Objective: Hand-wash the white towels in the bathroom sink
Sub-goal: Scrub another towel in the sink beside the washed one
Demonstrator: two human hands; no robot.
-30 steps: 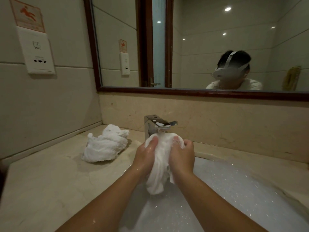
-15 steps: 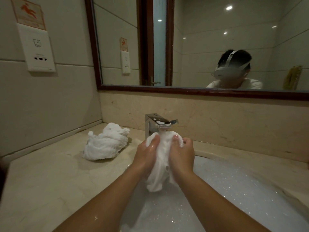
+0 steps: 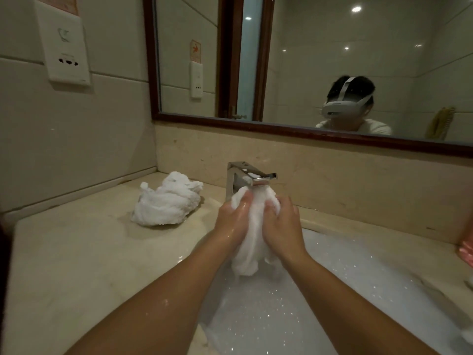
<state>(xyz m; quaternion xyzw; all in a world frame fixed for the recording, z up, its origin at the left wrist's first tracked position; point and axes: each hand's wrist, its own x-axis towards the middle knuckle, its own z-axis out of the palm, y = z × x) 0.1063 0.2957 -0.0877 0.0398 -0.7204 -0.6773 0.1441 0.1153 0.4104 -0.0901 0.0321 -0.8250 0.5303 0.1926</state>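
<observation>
Towel unmoved, between left grip, right grip

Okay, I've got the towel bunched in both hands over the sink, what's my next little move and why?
Probably rub the two gripped bunches against each other. The left hand and right hand both grip the towel just under the tap, its tail hanging toward the suds. The other towel lies bunched on the counter, likely for a later turn.
</observation>
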